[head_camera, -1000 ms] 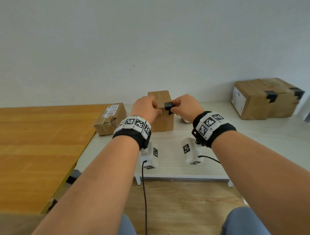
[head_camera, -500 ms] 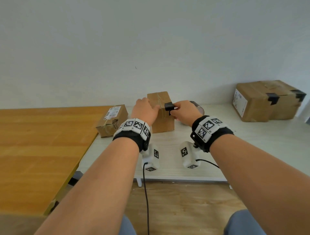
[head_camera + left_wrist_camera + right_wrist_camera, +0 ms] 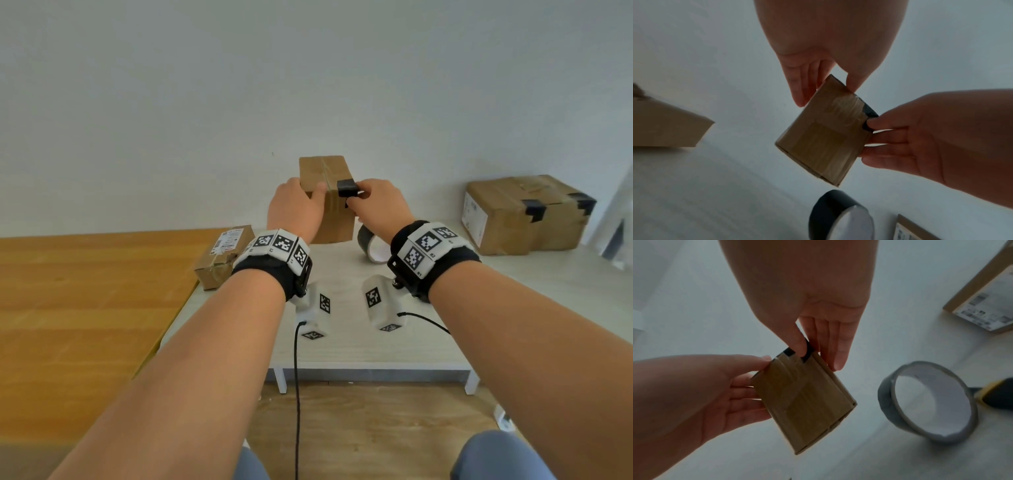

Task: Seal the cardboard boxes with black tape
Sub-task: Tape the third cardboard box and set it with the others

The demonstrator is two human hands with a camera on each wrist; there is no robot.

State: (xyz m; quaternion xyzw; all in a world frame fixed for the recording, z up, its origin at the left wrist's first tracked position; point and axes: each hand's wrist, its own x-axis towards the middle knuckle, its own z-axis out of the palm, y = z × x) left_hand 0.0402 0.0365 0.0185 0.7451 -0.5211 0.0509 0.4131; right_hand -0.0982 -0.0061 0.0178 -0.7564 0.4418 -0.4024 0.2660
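I hold a small cardboard box (image 3: 337, 219) in the air above the white table (image 3: 346, 346). My left hand (image 3: 294, 209) grips its left side, thumb in front and fingers behind (image 3: 813, 71). My right hand (image 3: 380, 205) pinches the right edge, its thumb on a short piece of black tape (image 3: 346, 188) folded over the top corner. The wrist views show the box (image 3: 824, 142) (image 3: 803, 402) tilted between both hands, with the black tape (image 3: 807, 352) under the right thumb. A black tape roll (image 3: 366, 245) (image 3: 929, 400) stands on the table below my right hand.
A small labelled box (image 3: 224, 255) sits at the table's left edge, beside an orange wooden table (image 3: 85, 308). Two larger boxes (image 3: 524, 216) with black tape on their corners stand at the far right. A yellow and black tool (image 3: 996, 394) lies beyond the roll.
Both hands have risen with the box, which now hangs above the table. The tape piece now lies folded over its top right corner. The roll has come into view.
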